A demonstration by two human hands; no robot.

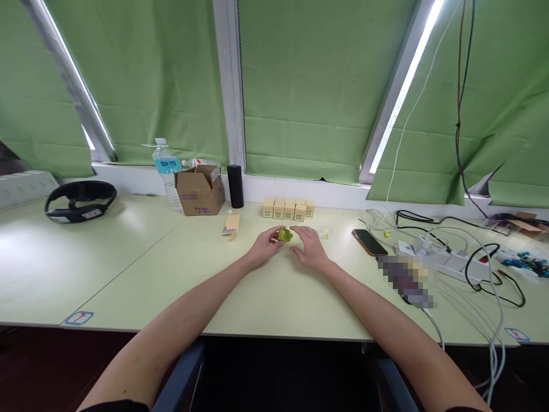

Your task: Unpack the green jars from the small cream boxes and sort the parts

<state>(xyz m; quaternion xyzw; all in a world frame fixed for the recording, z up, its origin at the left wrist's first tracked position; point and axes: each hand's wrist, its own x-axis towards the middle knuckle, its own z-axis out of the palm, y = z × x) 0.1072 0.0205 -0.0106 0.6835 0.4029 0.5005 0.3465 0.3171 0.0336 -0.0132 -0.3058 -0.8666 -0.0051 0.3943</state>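
My left hand (pixel 265 247) is closed around a small olive-green cup-like piece with a scalloped rim (pixel 285 234), held just above the table. My right hand (pixel 309 247) is beside it on the right, thumb and fingers apart, with nothing visible between them. Just right of that hand lies a small clear plastic piece with a yellow spot (pixel 325 233). Behind the hands stands a group of several small tan boxes with green labels (pixel 289 210). To the left, an opened tan carton (pixel 232 224) lies on the table.
A cardboard box (pixel 199 193), a water bottle (pixel 168 171) and a black cylinder (pixel 235 186) stand at the back left. A black headset (pixel 80 201) lies far left. On the right are a phone (pixel 369 242), a power strip (pixel 461 264) and tangled cables.
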